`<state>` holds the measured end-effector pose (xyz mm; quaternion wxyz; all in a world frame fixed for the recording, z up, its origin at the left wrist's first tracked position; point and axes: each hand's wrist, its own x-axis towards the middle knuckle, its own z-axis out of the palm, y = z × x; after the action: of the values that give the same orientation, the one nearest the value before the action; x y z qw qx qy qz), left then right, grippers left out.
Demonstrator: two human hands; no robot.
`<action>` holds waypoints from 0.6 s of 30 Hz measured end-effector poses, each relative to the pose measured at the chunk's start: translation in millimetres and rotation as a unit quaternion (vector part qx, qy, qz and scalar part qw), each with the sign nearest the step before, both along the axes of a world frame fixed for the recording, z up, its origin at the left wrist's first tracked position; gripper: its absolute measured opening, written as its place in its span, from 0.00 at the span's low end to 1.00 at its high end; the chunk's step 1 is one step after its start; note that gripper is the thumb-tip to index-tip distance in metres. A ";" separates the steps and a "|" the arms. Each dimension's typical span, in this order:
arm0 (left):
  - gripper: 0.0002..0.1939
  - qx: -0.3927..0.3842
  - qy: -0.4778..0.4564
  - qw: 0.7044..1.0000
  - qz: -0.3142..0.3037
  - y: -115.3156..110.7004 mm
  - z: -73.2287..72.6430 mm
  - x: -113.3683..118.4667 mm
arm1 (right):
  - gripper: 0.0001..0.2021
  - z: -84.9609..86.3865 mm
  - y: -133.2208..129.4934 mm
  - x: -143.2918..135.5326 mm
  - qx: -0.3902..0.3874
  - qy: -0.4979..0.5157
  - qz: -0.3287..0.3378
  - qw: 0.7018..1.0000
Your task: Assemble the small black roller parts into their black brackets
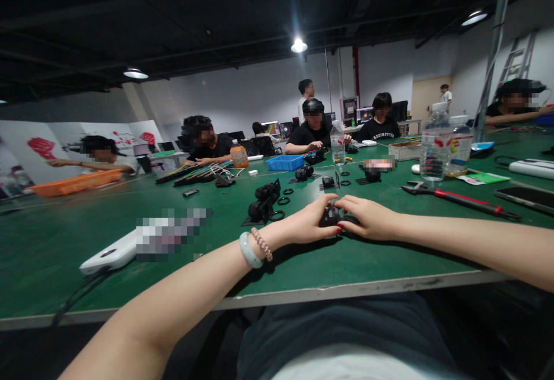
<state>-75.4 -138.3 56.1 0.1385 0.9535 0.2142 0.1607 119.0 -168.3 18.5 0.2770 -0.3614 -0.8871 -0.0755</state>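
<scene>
Both hands meet above the green table near its front edge. My left hand (315, 219) has its fingers and thumb curled round a small black part (330, 216), most of which is covered. From the other side, my right hand (367, 217) pinches at the same part, with a dark curved edge, perhaps a ring, showing under its fingers. Left of the hands stand black camera-like parts (260, 209) on flat bases, beside black rings (277, 215). Farther back are another black part (329, 182) and more small rings (345, 183).
On the right lie an adjustable wrench (461, 198) with red-black handle, a phone (528, 198) and plastic bottles (434, 146). A white device (113, 254) with a cord lies left. Beyond are a blue tray (285, 163), an orange tray (78, 182) and people seated at the table.
</scene>
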 end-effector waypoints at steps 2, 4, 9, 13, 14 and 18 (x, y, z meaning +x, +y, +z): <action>0.31 0.001 0.001 1.000 0.001 -0.1 0.1 -0.1 | 0.16 0.1 0.0 0.1 0.000 -0.001 -0.001 1.000; 0.32 0.001 0.004 1.000 0.001 0.1 0.3 0.1 | 0.17 0.3 0.0 0.3 0.001 -0.002 -0.004 1.000; 0.32 0.003 0.002 1.000 -0.003 0.6 0.2 0.2 | 0.18 0.1 0.4 0.5 0.001 -0.004 -0.005 1.000; 0.31 0.002 0.001 1.000 -0.001 0.3 0.1 -0.2 | 0.18 -0.1 -0.1 0.4 0.002 -0.007 -0.009 1.000; 0.31 0.001 0.002 1.000 -0.001 0.2 0.2 -0.2 | 0.18 0.0 -0.2 0.3 0.002 -0.009 -0.010 1.000; 0.31 0.002 0.001 1.000 -0.004 0.3 0.6 -0.2 | 0.17 0.1 -0.1 0.1 0.001 -0.008 -0.009 1.000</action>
<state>-75.6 -138.0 56.7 0.1366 0.9547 0.2107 0.1596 119.1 -168.4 18.6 0.2696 -0.3683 -0.8860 -0.0820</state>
